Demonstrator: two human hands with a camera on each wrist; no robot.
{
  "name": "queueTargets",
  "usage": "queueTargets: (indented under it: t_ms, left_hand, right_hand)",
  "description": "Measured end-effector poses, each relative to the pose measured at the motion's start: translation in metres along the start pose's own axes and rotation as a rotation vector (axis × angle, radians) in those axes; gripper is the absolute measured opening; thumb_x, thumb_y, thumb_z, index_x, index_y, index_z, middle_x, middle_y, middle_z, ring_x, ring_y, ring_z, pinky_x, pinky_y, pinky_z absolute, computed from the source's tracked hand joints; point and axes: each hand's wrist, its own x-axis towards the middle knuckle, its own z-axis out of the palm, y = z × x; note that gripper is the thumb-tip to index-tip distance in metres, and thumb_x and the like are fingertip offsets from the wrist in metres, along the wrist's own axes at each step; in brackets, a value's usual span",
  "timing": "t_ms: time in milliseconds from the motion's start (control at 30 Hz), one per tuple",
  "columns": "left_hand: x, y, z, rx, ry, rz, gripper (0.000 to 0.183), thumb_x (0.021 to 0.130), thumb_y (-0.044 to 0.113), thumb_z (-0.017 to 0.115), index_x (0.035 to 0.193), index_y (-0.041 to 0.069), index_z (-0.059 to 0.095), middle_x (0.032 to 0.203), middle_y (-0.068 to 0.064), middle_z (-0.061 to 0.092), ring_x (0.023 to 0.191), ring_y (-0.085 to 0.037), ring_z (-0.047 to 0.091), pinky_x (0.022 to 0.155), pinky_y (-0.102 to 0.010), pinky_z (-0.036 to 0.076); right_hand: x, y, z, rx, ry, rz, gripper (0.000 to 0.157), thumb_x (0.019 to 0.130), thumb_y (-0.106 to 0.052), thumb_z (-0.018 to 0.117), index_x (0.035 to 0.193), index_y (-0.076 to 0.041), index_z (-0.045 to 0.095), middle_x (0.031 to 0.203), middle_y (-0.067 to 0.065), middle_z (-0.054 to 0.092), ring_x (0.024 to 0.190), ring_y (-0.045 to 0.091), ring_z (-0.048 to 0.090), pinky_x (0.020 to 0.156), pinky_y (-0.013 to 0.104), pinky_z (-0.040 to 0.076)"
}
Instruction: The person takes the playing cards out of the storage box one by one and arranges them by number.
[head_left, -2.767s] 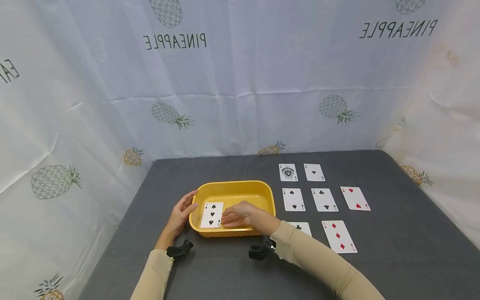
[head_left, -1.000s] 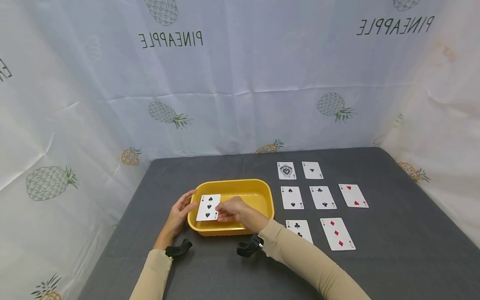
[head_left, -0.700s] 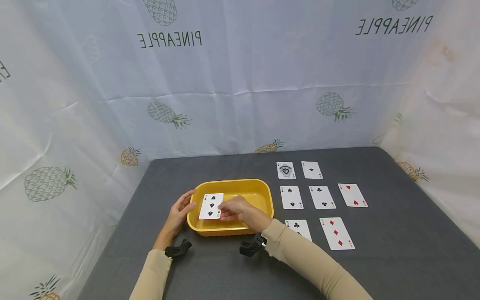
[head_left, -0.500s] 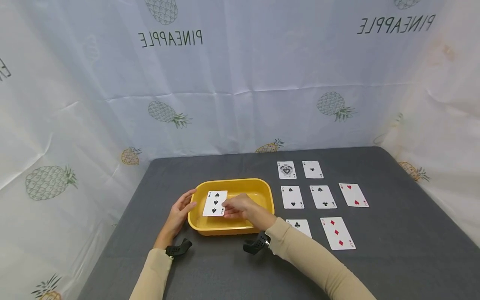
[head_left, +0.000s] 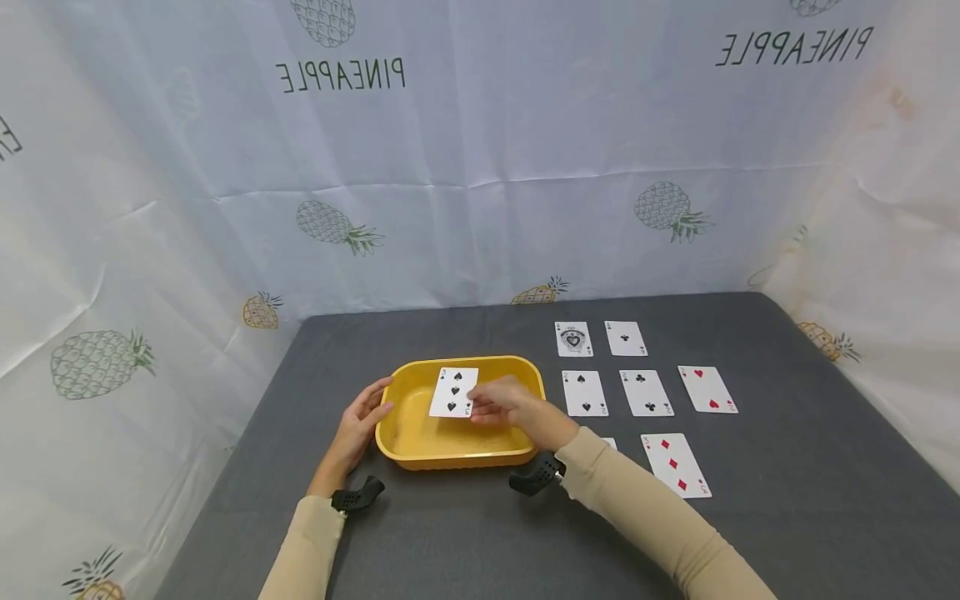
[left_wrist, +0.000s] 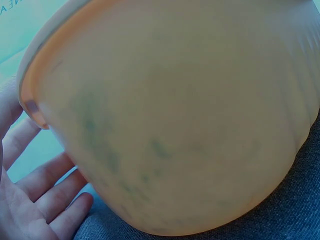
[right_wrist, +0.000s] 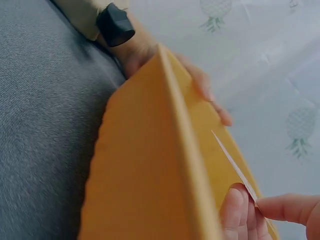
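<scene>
A three of spades playing card (head_left: 446, 387) is pinched at its right edge between the thumb and fingers of my right hand (head_left: 519, 408). It is held over the yellow plastic basin (head_left: 416, 437), face up. In the right wrist view the card (right_wrist: 234, 166) shows nearly edge-on, gripped by the fingertips. My left hand (head_left: 357, 432) holds the basin's left rim. From the left wrist, the basin's outer side (left_wrist: 190, 115) fills most of the view, with the thumb up at the rim and the other fingers against the wall.
Right of the basin, cards lie in rows: ace of spades (head_left: 574, 339), ace of clubs (head_left: 626, 338), two of spades (head_left: 585, 393), two of clubs (head_left: 647, 393), two of hearts (head_left: 708, 389), three of diamonds (head_left: 677, 465). My right forearm mostly covers another card (head_left: 611, 442). Pineapple-print curtains surround the dark table (head_left: 450, 533).
The three of spades lay low in the basin's left part; my right hand has taken it up and moved it right and away from me. The left hand has stayed on the rim.
</scene>
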Motion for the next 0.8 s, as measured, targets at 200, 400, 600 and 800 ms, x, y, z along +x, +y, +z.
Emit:
queueTargets:
  t_ms: [200, 400, 600, 800]
  left_hand:
    - [0.000, 0.001, -0.001, -0.003, 0.000, 0.009, 0.052, 0.098, 0.014, 0.054, 0.145, 0.003, 0.036, 0.127, 0.014, 0.052, 0.109, 0.011, 0.055, 0.091, -0.010, 0.047]
    - [0.002, 0.000, -0.002, -0.017, -0.003, 0.032, 0.051, 0.098, 0.012, 0.053, 0.145, 0.001, 0.036, 0.121, 0.024, 0.053, 0.110, 0.011, 0.055, 0.091, -0.009, 0.047]
    - [0.001, 0.000, -0.001, -0.001, -0.007, 0.015, 0.051, 0.098, 0.013, 0.052, 0.145, 0.002, 0.035, 0.144, -0.008, 0.045, 0.111, 0.012, 0.053, 0.092, -0.008, 0.046]
    - [0.000, -0.001, -0.001, -0.005, -0.005, -0.007, 0.051, 0.098, 0.013, 0.052, 0.145, 0.003, 0.035, 0.152, -0.024, 0.036, 0.110, 0.011, 0.054, 0.091, -0.008, 0.046]
  right_hand:
    - [-0.010, -0.013, -0.017, -0.024, -0.050, -0.010, 0.014, 0.089, -0.004, 0.062, 0.099, 0.006, 0.063, 0.062, 0.002, 0.059, 0.050, 0.009, 0.059, 0.051, 0.019, 0.053]
    - [-0.024, -0.021, -0.041, -0.073, -0.089, -0.089, 0.011, 0.088, -0.008, 0.064, 0.096, 0.000, 0.063, 0.074, 0.002, 0.063, 0.064, 0.011, 0.062, 0.066, 0.023, 0.058]
    - [-0.034, -0.024, -0.065, -0.085, -0.100, -0.125, 0.013, 0.090, -0.011, 0.063, 0.099, -0.002, 0.062, 0.082, 0.002, 0.061, 0.073, 0.012, 0.063, 0.077, 0.025, 0.057]
    - [-0.037, -0.027, -0.085, -0.115, -0.049, -0.119, 0.033, 0.090, -0.015, 0.065, 0.118, 0.001, 0.058, 0.090, 0.002, 0.059, 0.074, 0.010, 0.062, 0.081, 0.026, 0.057]
